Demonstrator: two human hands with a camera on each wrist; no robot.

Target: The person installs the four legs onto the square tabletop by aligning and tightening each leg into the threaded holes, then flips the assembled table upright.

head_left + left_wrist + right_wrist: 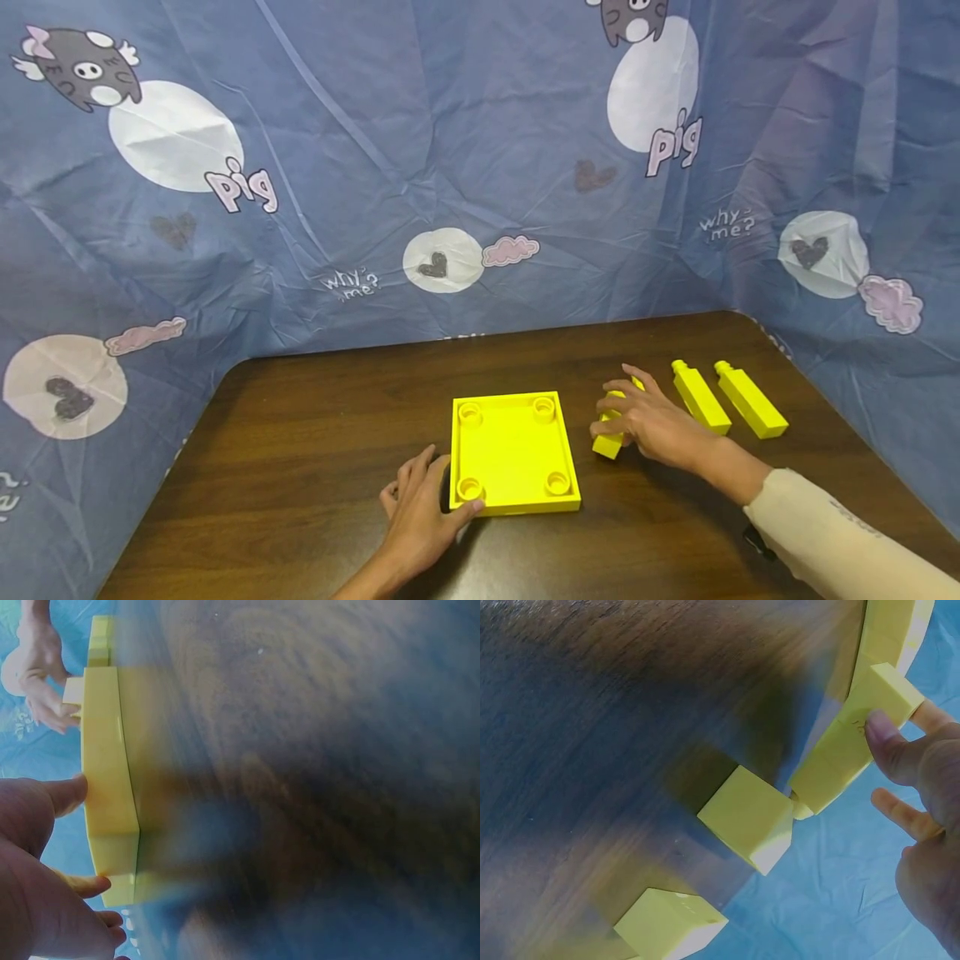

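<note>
A yellow square toy tabletop (512, 454) lies on the table, its rimmed side up with a round socket in each corner. At its near left corner, my left hand (420, 508) grips the edge, thumb on the front rim and fingers along the left side. To the right of the tabletop, my right hand (654, 421) holds a yellow square-sided leg (609, 443) between thumb and fingers. The right wrist view shows the thumb pressed on one flat face of this leg (840, 750), a narrower tip at its far end.
Two more yellow legs, one (702, 402) beside the other (752, 405), lie to the right with knobbed ends pointing away. The brown wooden table (315, 467) backs onto a blue printed cloth (360, 183), which also rises along both sides.
</note>
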